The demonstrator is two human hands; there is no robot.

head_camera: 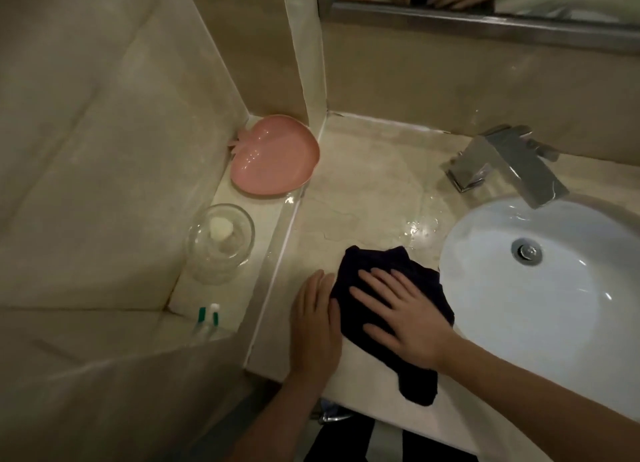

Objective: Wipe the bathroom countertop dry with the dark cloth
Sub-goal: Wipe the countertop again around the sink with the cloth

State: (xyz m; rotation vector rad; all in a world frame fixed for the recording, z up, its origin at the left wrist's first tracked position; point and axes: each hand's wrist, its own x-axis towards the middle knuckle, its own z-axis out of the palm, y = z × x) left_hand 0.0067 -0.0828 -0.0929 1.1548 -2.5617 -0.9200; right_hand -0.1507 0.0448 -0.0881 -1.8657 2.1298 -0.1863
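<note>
Head view of a wet vanity, read from left to right. On the raised side ledge we note a toothbrush [207, 317] at 8 o'clock, a clear glass tumbler [220, 243] beyond it, and a pink dish [275, 156] at 11 o'clock in the corner; all three stand off the lower surface, probably so that the wiping path is unobstructed. On the countertop [363, 170] we see the left hand [317, 319] laid flat with fingers straight, gripping nothing, its inner edge touching the near-left border of the dark cloth [391, 309]; we judge that it steadies the body or fences the cloth. The right hand [405, 314] lies spread, palm down, on the cloth, pressing rather than clutching, which keeps the fabric broad against the stone for absorption. The cloth sits just below centre, between the ledge and the white basin [554, 278], with one tail hanging toward the front edge at 6 o'clock. A sheet of water [377, 201] lies at 12 o'clock from the cloth, reaching toward the chrome faucet [509, 163] at 2 o'clock; we judge this area not yet dried.
</note>
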